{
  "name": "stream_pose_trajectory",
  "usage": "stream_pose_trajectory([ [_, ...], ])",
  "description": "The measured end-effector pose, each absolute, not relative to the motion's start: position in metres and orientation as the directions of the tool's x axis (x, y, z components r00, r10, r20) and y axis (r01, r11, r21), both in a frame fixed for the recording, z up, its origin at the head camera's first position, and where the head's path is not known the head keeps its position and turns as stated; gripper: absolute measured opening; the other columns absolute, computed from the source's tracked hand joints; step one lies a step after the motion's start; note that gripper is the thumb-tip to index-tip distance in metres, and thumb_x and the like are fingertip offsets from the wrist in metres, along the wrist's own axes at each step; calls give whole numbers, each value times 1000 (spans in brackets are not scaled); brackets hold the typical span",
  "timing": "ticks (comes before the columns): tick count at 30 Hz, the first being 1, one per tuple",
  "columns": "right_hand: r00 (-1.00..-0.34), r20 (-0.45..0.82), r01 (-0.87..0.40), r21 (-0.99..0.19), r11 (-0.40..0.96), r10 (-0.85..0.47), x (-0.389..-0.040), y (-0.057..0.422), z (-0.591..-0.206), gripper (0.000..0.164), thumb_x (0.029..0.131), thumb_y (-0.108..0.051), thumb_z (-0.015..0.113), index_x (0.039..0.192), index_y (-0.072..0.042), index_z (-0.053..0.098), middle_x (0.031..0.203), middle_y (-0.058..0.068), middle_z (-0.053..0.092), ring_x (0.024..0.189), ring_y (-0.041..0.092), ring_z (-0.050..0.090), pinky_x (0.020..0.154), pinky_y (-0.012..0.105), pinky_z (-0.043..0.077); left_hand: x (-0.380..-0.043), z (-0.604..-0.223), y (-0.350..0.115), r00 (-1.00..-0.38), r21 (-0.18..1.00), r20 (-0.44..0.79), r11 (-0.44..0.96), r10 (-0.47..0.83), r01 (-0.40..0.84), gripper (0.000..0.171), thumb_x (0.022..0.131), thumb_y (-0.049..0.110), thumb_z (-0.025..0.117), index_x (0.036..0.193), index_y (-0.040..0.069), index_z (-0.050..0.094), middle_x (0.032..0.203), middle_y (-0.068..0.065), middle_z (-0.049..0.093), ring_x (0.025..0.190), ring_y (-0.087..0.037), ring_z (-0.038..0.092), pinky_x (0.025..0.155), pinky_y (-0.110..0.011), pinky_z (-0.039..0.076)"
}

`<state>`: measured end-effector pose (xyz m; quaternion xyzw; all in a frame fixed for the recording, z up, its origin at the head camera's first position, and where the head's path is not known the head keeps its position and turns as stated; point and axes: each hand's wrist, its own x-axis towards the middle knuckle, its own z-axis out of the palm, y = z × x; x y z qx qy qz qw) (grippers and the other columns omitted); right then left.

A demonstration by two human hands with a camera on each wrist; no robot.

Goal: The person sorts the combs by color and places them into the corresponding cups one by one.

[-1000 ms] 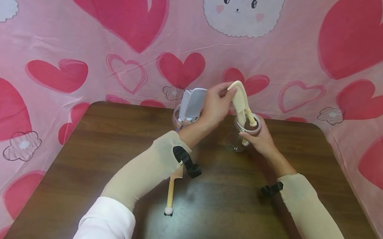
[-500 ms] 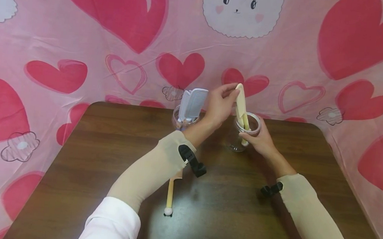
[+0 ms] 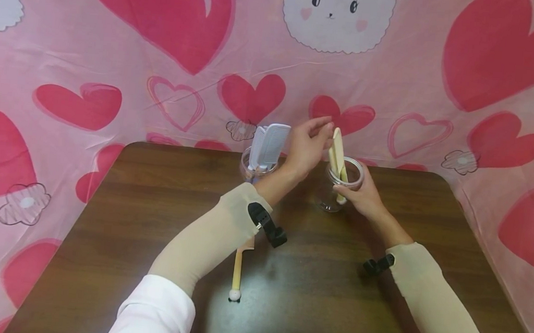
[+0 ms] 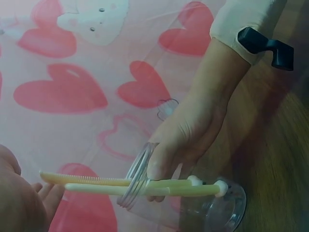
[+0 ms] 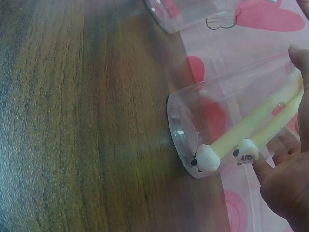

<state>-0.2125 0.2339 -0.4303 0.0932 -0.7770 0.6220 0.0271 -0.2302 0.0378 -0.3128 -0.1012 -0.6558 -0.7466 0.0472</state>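
A clear jar (image 3: 331, 203) stands at the back right of the table, and my right hand (image 3: 367, 194) grips it near the rim. Two pale yellow combs (image 4: 91, 182) lean inside, handles down, their toothed parts sticking out of the mouth. Through the wall show the white animal-head ends (image 5: 207, 158) of the handles, at the bottom. My left hand (image 3: 307, 146) is beside the upper ends of these combs, its fingers loosely extended and gripping neither. In the left wrist view, the fingers (image 4: 50, 198) of that hand lie right by the comb tips.
Left of my left hand, a second clear jar (image 3: 245, 162) holds light purple combs (image 3: 273, 143). Another comb with a yellow handle (image 3: 237, 271) lies on the brown table (image 3: 313, 295), partly under my left forearm. A pink heart-print cloth (image 3: 196, 114) hangs behind.
My left hand lowered a pale yellow comb into the jar beside the other and let go of it. The comb now sits lower. My right hand has kept its grip on the jar.
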Motion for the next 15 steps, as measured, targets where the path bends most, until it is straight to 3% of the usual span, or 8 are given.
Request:
stream_pose_trajectory([
  [3, -981, 157, -178, -962, 208, -114, -212, 235, -431, 80, 87, 9, 73, 153, 2, 28, 140, 15, 44, 118, 18, 50, 93, 12, 46, -228, -311, 34, -972, 974, 217, -86, 90, 209, 32, 103, 11, 60, 133, 0, 65, 116, -18, 73, 96, -27, 74, 75, -32, 62],
  [8, -983, 155, -175, -956, 234, -102, -214, 236, -431, 81, 86, 7, 75, 153, 1, 29, 140, 13, 44, 122, 20, 48, 97, 12, 43, -223, -305, 23, -941, 956, 274, 48, 199, 288, 36, 104, 17, 60, 137, 3, 62, 131, -14, 67, 115, -18, 68, 87, -22, 57],
  [15, -986, 135, -155, -953, 262, -93, -214, 236, -430, 81, 87, 4, 76, 153, 0, 29, 144, 16, 43, 126, 23, 45, 101, 17, 40, -208, -297, 4, -873, 904, 270, 205, 406, 376, 45, 102, 26, 63, 143, 7, 57, 140, -10, 62, 123, -17, 63, 97, -22, 52],
])
